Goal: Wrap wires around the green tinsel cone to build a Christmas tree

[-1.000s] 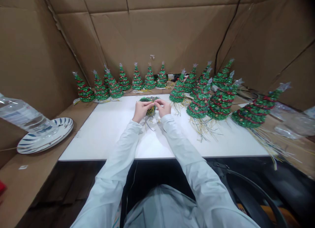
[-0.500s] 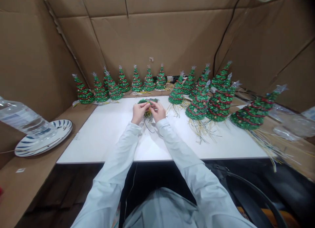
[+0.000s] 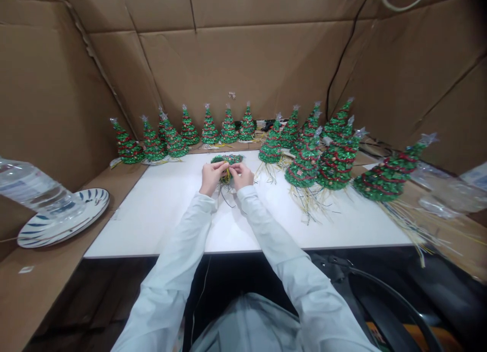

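Observation:
Over the white board (image 3: pixel 152 215), my left hand (image 3: pixel 211 177) and my right hand (image 3: pixel 242 176) meet with fingertips pinched close together. Both are closed on thin yellow wires (image 3: pixel 227 177), which come out of the base of a small green Christmas tree (image 3: pixel 236 159). That tree lies behind my fingers, its base toward me and mostly hidden by them. A few dark wire ends (image 3: pixel 225 197) hang below onto the board. Exactly which strands each fingertip grips is too small to see.
Decorated Christmas trees stand along the back (image 3: pixel 210 129) and in a cluster on the right (image 3: pixel 302 164), loose wires trailing from their bases. A water bottle (image 3: pixel 38 187) leans over a plate (image 3: pixel 97 200) at left. Clear plastic (image 3: pixel 452 189) lies far right. Cardboard walls (image 3: pixel 247 58) enclose the table.
My view has tilted and shifted slightly, so everything sits a little lower and further left. Both hands remain pinched at the wires, with only small finger movement.

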